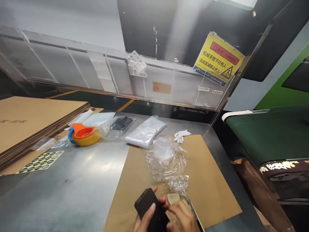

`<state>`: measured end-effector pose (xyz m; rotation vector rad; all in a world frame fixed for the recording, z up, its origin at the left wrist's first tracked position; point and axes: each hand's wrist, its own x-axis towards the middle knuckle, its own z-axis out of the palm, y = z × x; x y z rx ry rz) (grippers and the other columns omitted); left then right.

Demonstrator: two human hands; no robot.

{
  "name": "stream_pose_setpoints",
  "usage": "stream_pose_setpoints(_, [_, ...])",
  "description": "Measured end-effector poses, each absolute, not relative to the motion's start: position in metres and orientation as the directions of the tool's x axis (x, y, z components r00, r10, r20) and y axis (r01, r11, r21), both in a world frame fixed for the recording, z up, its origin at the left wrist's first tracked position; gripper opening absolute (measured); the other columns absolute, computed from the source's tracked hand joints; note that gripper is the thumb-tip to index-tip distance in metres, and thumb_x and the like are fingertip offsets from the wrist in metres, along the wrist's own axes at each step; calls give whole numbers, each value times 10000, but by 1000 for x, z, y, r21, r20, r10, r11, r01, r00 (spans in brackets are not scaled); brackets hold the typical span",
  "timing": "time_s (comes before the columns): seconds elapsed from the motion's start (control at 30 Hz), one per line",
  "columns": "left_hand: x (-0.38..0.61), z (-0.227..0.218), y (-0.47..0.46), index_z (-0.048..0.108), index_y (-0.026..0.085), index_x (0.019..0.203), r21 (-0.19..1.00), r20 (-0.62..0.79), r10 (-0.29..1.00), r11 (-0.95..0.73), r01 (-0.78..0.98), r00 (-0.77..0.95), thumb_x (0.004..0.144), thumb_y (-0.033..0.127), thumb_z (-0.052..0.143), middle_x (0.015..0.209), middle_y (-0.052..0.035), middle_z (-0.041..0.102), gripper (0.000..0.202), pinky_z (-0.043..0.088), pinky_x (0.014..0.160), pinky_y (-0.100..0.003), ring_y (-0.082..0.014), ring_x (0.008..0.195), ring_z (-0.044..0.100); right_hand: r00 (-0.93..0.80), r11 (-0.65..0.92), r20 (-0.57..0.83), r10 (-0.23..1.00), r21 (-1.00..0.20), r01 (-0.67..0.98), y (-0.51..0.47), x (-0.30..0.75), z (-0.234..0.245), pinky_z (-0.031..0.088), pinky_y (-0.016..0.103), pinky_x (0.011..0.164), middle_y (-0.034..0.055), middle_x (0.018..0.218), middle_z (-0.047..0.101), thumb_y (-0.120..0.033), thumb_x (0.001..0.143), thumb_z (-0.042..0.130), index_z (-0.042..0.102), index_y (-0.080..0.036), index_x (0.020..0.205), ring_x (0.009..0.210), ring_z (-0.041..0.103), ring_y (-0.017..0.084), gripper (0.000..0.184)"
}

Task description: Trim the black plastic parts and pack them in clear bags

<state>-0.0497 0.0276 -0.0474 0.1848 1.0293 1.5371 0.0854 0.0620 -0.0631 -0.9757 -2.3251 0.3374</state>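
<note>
While the left hand (145,223) clasps a black device (147,202) and the right hand (182,218) pinches its side, slack fingers could drop it onto the cardboard (212,180).

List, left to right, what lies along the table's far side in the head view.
Stack of flat cardboard sheets, orange and yellow plastic containers, clear bag with a dark item, stack of clear plastic bags, white glove.
</note>
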Motion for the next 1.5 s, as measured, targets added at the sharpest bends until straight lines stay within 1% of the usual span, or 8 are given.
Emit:
stream_pose_setpoints(0.3, [-84,-35,-21,651,156,1077,959,-83,979,28,-282,-184,639,383,703,720,-63,627,496,442,699,-321,-209,688,564,-388,470,277,879,-371,801,70,68,-99,488,471,723,157,958,567,-275,876,420,609,-164,999,871,559,296,251])
stream_pose_setpoints(0.57, [-95,-31,-32,716,187,858,960,-138,988,117,-256,-66,593,225,718,712,-81,620,267,428,795,-360,-264,764,569,-576,627,344,742,-661,412,25,81,-9,479,306,844,96,1108,504,-311,878,464,518,-221,1220,1021,537,205,357])
stream_pose_setpoints(0.7, [-88,-28,-31,696,194,731,1000,7,999,-6,-17,39,682,219,655,672,-71,599,69,408,669,-303,-206,638,511,-673,855,565,478,-475,209,11,69,21,510,303,676,89,947,534,-310,852,502,528,-218,1238,809,557,188,398])
stream_pose_setpoints(0.83, [-87,-31,-37,680,207,677,993,40,998,-46,110,55,663,209,676,613,-50,565,14,390,616,-288,-185,591,482,-664,804,506,550,-537,257,7,70,16,509,299,690,93,944,522,-176,832,500,448,-211,1314,831,547,184,487])
stream_pose_setpoints(1.07, [-86,-38,-42,718,182,829,963,-135,991,128,-237,-14,531,192,769,717,-84,642,302,420,856,-364,-275,804,596,-623,685,413,664,-670,287,-5,73,7,505,291,695,68,894,529,-303,856,518,549,-247,1222,810,553,181,371])
stream_pose_setpoints(1.2, [-79,-40,-40,542,231,1235,885,-96,995,88,-457,5,582,100,659,1082,-63,633,677,380,936,-419,-294,988,566,-498,387,251,830,-903,189,5,67,3,487,283,679,51,879,513,-368,861,502,570,-244,1185,778,546,166,353])
stream_pose_setpoints(1.33, [-79,-39,-31,430,357,1304,715,-84,989,-28,-698,-126,578,84,520,1450,41,329,781,285,1031,-436,-286,1290,315,-437,115,61,897,-989,97,0,56,-26,473,289,691,46,876,530,-431,844,518,594,-227,1101,758,546,166,337])
stream_pose_setpoints(1.5, [-96,-28,-16,377,350,1318,371,-282,959,89,-925,-20,705,135,472,1304,-60,512,657,393,916,-517,-272,1221,427,-455,60,0,890,-991,117,-24,67,-79,459,287,624,31,772,515,-545,765,562,649,-214,1000,661,535,163,415])
